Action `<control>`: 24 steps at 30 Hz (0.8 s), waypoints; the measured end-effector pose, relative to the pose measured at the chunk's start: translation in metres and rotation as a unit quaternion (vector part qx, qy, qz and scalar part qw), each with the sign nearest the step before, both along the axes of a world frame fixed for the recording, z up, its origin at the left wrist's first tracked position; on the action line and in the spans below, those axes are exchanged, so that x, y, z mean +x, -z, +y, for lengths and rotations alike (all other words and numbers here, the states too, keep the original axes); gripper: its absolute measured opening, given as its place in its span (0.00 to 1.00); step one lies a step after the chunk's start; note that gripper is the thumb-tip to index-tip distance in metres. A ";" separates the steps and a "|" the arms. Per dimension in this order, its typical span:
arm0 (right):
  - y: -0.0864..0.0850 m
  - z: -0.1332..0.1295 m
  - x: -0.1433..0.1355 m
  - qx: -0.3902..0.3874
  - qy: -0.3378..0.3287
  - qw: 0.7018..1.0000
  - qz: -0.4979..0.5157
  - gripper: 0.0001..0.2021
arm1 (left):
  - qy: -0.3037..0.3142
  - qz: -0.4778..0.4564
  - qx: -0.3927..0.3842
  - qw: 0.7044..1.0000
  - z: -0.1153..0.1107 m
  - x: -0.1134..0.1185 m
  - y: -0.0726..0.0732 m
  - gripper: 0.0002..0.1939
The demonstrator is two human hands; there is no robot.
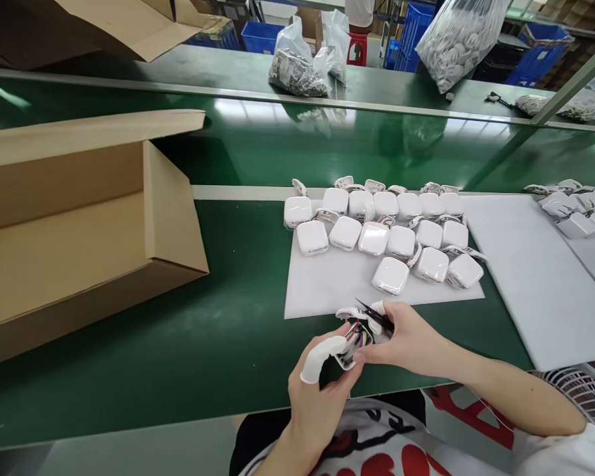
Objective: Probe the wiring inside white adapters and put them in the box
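Observation:
My left hand [320, 396] is closed around a small white plastic housing [346, 361], a white finger cot [321, 356] covering its index finger. Coloured wires [362, 338] show inside the housing's open side. Black tweezers [379, 317] lie in my right hand [411, 338], tips pointing up and left, while that thumb rests against the housing. A white cover also sits on a right finger. Just above the wires is a small rounded white part [348, 313]; whether it is joined to them I cannot tell. Several finished-looking white square units [391, 276] sit in rows just beyond.
The units rest on a white foam sheet [327, 291] on the green table [228, 357]. At left stands a large open cardboard box [173, 218]. More white sheet [535, 284] and units [578, 225] are at right. Bags of parts [297, 66] stand on the shelf behind.

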State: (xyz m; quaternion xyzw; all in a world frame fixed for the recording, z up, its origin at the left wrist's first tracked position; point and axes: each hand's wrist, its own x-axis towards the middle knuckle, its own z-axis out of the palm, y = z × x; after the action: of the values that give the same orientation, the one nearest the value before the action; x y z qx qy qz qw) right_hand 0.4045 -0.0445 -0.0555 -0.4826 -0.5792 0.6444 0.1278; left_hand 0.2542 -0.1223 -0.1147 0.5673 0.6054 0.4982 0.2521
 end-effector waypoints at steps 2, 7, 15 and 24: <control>0.005 0.001 -0.002 -0.032 0.018 0.998 0.044 0.13 | 0.008 0.002 0.003 1.000 0.001 0.000 -0.003 0.15; 0.012 0.005 -0.004 -0.048 0.042 0.991 0.121 0.11 | 0.027 -0.047 -0.014 0.998 0.002 -0.002 -0.009 0.16; 0.019 0.013 -0.004 -0.093 0.048 0.980 0.171 0.16 | 0.053 -0.108 -0.065 0.991 0.002 -0.003 -0.008 0.16; 0.021 0.028 0.003 -0.099 -0.039 0.971 0.214 0.14 | 0.097 -0.074 -0.039 0.992 0.003 -0.011 -0.005 0.14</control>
State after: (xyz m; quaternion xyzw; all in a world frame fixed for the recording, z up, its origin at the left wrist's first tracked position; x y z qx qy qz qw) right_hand 0.4073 -0.0168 -0.0763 -0.3208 -0.4907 0.7911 0.1747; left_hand 0.2436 -0.1196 -0.1097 0.5747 0.5462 0.4883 0.3648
